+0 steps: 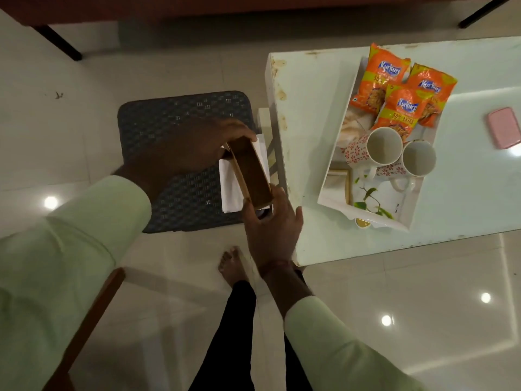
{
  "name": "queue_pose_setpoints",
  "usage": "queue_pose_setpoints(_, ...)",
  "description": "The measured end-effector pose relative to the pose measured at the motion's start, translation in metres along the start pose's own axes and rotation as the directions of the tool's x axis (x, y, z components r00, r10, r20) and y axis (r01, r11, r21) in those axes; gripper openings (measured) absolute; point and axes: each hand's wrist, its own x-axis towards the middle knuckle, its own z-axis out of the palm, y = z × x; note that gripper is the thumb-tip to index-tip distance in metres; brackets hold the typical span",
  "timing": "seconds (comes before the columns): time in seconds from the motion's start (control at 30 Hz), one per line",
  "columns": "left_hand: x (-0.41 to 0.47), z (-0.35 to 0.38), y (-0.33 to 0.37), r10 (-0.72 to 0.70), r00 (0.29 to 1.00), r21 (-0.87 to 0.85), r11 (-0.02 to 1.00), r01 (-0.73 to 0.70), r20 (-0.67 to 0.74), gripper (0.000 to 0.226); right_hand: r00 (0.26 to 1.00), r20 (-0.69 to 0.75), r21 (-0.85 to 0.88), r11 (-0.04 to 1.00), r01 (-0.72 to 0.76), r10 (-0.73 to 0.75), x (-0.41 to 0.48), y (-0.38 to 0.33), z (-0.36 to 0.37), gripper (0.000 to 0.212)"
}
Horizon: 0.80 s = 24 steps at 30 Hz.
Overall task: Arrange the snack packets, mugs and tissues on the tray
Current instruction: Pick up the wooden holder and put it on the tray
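A white tray (329, 180) with a leaf print sits on the white table (310, 108) at the right. Three orange snack packets (375, 80) lie at its far end. Two white mugs (383, 146) with red flower patterns lie on their sides in its middle. Both hands hold a brown wooden tissue holder (252, 173) above a dark woven stool (180, 131), left of the table. My left hand (197, 145) grips its far end and my right hand (270, 224) its near end. White tissues (229, 187) show beneath and beside the holder.
A pink flat box (504, 128) lies on the table at the far right. A wooden chair arm (93, 311) stands at lower left. Dark furniture legs (59, 43) rise at the top. My bare foot (232, 263) stands on the glossy tiled floor.
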Motion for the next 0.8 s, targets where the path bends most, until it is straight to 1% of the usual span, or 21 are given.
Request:
queue_pose_setpoints(0.07, 0.002, 0.004, 0.006, -0.007, 0.999, -0.063, 0.998, 0.005, -0.034, 0.046, 0.997, -0.055, -0.02, 0.998, 0.057, -0.058, 0.006, 0.006, -0.017, 0.051)
queue_pose_setpoints(0.13, 0.005, 0.014, 0.013, 0.007, 0.998, -0.096, 0.995, -0.013, -0.057, 0.048, 0.988, -0.095, 0.009, 0.993, 0.121, -0.12, 0.014, 0.017, -0.038, 0.049)
queue_pose_setpoints(0.2, 0.008, 0.028, 0.02, 0.044, 0.996, -0.122, 0.991, -0.054, -0.083, 0.049, 0.977, -0.104, 0.032, 0.981, 0.192, -0.187, 0.023, 0.034, -0.058, 0.05)
queue_pose_setpoints(0.33, 0.019, 0.066, 0.039, 0.044, 0.993, -0.185, 0.981, -0.064, -0.112, 0.051, 0.96, -0.104, -0.044, 0.966, 0.256, -0.259, 0.041, 0.076, -0.099, 0.054)
queue_pose_setpoints(0.47, 0.037, 0.11, 0.067, 0.021, 0.991, -0.269, 0.961, -0.055, -0.129, 0.056, 0.969, -0.048, -0.097, 0.967, 0.236, -0.241, 0.058, 0.119, -0.137, 0.055)
queue_pose_setpoints(0.57, 0.057, 0.138, 0.082, 0.008, 0.994, -0.29, 0.956, -0.04, -0.112, 0.056, 0.977, -0.028, -0.139, 0.969, 0.207, -0.212, 0.072, 0.148, -0.157, 0.057)
queue_pose_setpoints(0.67, 0.077, 0.16, 0.095, 0.046, 0.992, -0.267, 0.961, -0.076, -0.116, 0.052, 0.986, -0.043, -0.162, 0.975, 0.155, -0.164, 0.082, 0.173, -0.168, 0.057)
queue_pose_setpoints(0.8, 0.097, 0.18, 0.104, 0.104, 0.986, -0.206, 0.97, -0.13, -0.13, 0.053, 0.994, -0.059, -0.178, 0.981, 0.075, -0.087, 0.091, 0.2, -0.172, 0.056)
